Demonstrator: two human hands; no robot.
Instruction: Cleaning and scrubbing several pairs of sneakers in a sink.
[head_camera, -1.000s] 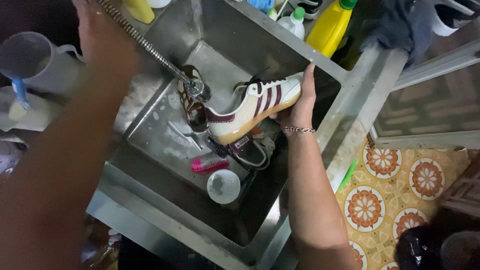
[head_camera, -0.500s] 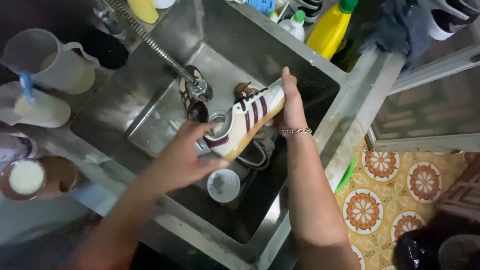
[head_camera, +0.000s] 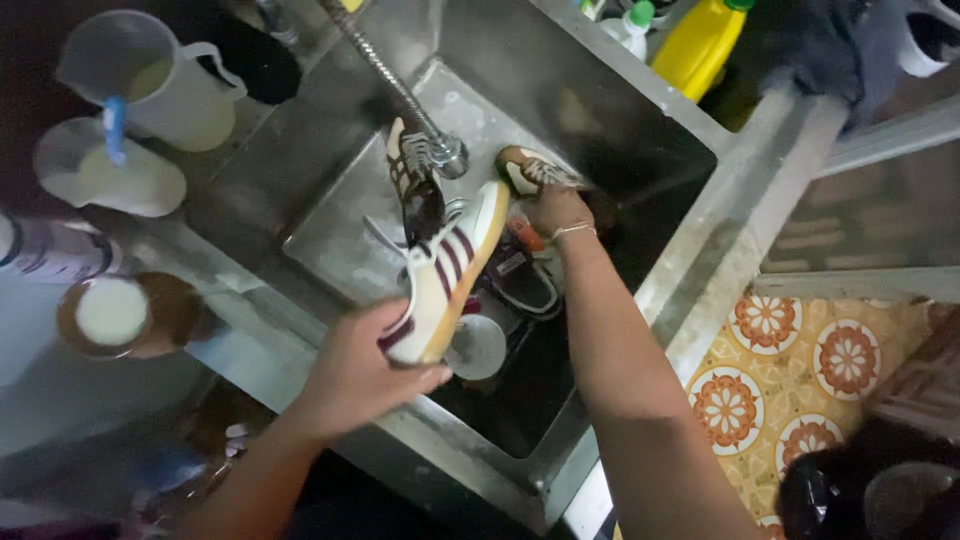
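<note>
My left hand (head_camera: 358, 378) grips a white sneaker with maroon stripes and a tan sole (head_camera: 445, 272) by its heel, tilted toe-up over the front of the steel sink (head_camera: 560, 90). My right hand (head_camera: 556, 208) reaches down into the basin among other shoes, touching a brown-and-white shoe (head_camera: 530, 170). Its fingers are hidden, so what it grips is unclear. A third shoe (head_camera: 415, 185) stands under the flexible tap's spray head (head_camera: 447, 155).
A small white bowl (head_camera: 478, 346) and a dark shoe (head_camera: 522, 278) lie in the basin. On the left counter stand a clear jug (head_camera: 165, 85) and a cup of white liquid (head_camera: 110, 312). A yellow bottle (head_camera: 702, 42) stands behind the sink. Patterned floor tiles (head_camera: 790, 370) show at right.
The sneaker passed from my right hand to my left, which pulled it toward the sink's front edge. My right hand let go and dropped into the basin.
</note>
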